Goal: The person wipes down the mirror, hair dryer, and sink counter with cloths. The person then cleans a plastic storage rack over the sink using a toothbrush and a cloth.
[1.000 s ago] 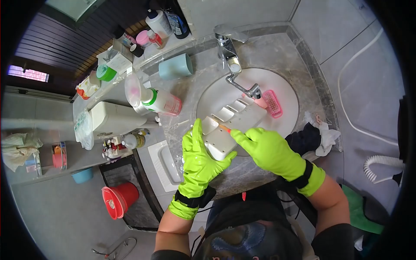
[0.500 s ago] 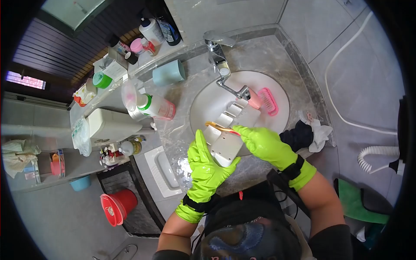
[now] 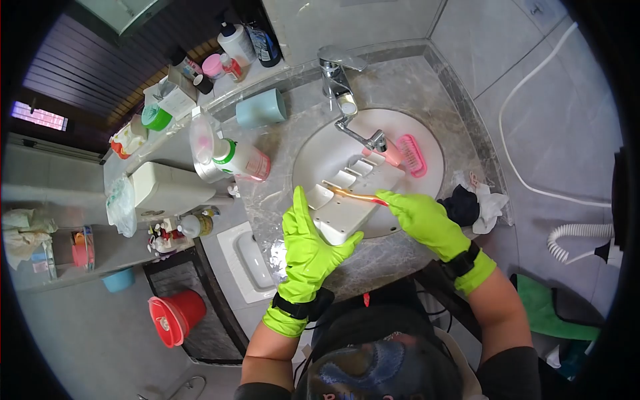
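Note:
Both my hands wear bright yellow-green rubber gloves. My left hand [image 3: 307,243] grips the near end of a white plastic holder [image 3: 350,215] with a row of small cups along one side, perhaps a toothbrush rack. The holder slants over the sink [image 3: 313,150], its far end below the faucet. In my right hand [image 3: 421,223] is a toothbrush [image 3: 357,195] with an orange and red handle, closed in the fingers. Its head lies against the holder beside the cups. Behind the holder, in the sink, are a pink scrub brush [image 3: 413,157] and a pink cup [image 3: 389,154], partly covered.
A chrome faucet [image 3: 345,103] reaches over the sink. On the counter's left are a pump bottle [image 3: 243,160] and a light blue cup [image 3: 261,109]. A dark cloth [image 3: 460,206] lies at the right edge. A red bucket [image 3: 183,313] stands low on the left.
The toothbrush and my right hand have shifted right along the holder. My left hand keeps its grip on the near end. The view has turned slightly.

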`<state>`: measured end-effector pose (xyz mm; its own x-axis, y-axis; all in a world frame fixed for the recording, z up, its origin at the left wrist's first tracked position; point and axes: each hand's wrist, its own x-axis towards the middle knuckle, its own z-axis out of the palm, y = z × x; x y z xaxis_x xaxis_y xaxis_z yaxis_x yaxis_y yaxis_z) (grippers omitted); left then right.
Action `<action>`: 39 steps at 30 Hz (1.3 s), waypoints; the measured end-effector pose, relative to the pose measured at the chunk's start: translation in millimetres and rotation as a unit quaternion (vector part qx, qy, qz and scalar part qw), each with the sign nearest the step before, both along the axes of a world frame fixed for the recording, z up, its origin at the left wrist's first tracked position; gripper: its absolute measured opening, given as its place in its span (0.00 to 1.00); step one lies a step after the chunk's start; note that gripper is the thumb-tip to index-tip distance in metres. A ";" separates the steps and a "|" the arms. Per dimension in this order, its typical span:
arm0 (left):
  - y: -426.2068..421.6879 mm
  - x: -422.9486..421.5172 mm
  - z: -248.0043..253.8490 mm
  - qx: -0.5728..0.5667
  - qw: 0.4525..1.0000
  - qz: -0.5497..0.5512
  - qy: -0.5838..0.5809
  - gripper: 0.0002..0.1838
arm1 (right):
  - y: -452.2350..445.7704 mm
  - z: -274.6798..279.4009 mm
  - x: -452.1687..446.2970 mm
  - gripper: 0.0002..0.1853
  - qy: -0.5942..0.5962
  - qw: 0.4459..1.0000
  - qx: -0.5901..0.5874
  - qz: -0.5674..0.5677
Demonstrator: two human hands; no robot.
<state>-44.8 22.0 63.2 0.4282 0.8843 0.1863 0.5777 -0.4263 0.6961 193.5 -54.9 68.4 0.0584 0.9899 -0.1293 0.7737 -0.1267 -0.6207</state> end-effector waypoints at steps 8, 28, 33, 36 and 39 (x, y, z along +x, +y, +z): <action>3.6 -2.5 -6.6 -0.002 1.000 -0.017 -0.022 0.71 | -16.3 22.0 20.2 0.17 -0.127 0.989 0.070 -0.003; -1.6 -6.7 -13.2 -0.081 0.996 -0.036 0.005 0.72 | 4.6 -5.0 9.4 0.22 -0.128 0.986 0.097 0.052; -6.6 -4.6 -9.2 -0.051 0.998 -0.035 0.028 0.72 | -13.7 3.9 28.7 0.18 -0.016 0.999 -0.028 -0.016; -9.6 -4.8 -6.8 -0.029 0.998 -0.041 0.030 0.72 | -1.5 -2.0 36.2 0.17 0.004 0.997 -0.062 -0.046; -12.0 -3.7 -8.0 -0.022 0.998 -0.041 0.038 0.71 | 9.4 -38.9 34.2 0.17 0.004 1.000 0.010 -0.022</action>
